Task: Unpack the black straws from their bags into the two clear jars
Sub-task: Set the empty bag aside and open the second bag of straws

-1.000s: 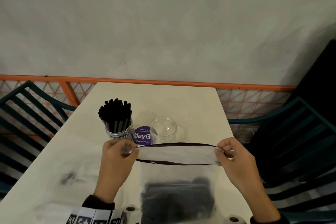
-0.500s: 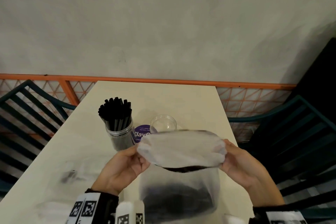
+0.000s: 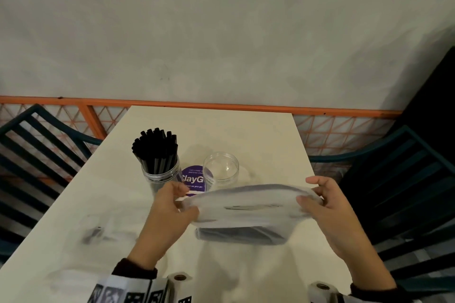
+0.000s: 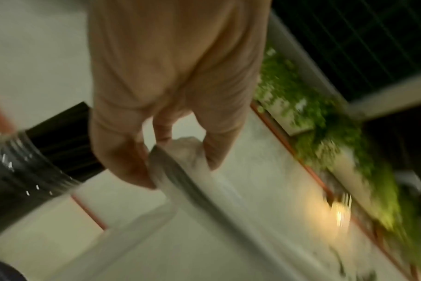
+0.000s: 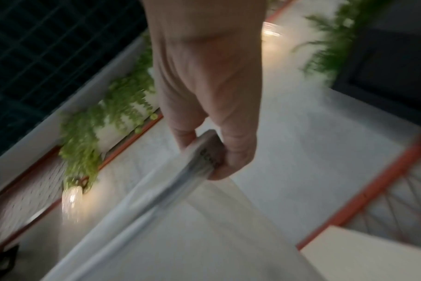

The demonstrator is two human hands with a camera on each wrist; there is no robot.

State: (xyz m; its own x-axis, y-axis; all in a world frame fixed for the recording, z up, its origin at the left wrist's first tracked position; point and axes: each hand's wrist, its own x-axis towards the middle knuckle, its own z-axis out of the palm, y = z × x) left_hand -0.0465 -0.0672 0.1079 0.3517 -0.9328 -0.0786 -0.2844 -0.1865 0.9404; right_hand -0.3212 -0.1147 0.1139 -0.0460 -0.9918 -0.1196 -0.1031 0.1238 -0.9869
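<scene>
Head view shows two bare hands holding a see-through bag (image 3: 246, 214) over the pale worktop (image 3: 73, 204). The left hand (image 3: 170, 214) pinches the bag's left top corner, and the right hand (image 3: 325, 206) pinches the right top corner. Each grip is pressed together on the thin plastic. The top of the bag is pulled flat and wide between the hands. A dark bunch of black straws (image 3: 241, 235) sits low inside the bag, but it looks blurry. Behind the left hand stands a clear jar (image 3: 161, 174) packed with upright black straws. To its right stands a second jar (image 3: 221, 168), and nothing shows inside it. A purple round sticker (image 3: 193, 179) lies on the worktop between the two jars. Dark green chairs (image 3: 37, 155) stand on both sides of the worktop. An orange rail (image 3: 221, 106) runs along the grey wall behind. In the left wrist view, the left hand (image 4: 171, 91) has its fingers curled round the bag's edge (image 4: 180, 163), with the full jar (image 4: 31, 165) just beside it. In the right wrist view, the right hand (image 5: 209, 91) squeezes the bag's other edge (image 5: 204, 152) between thumb and fingers. Both wrist views are blurry.
</scene>
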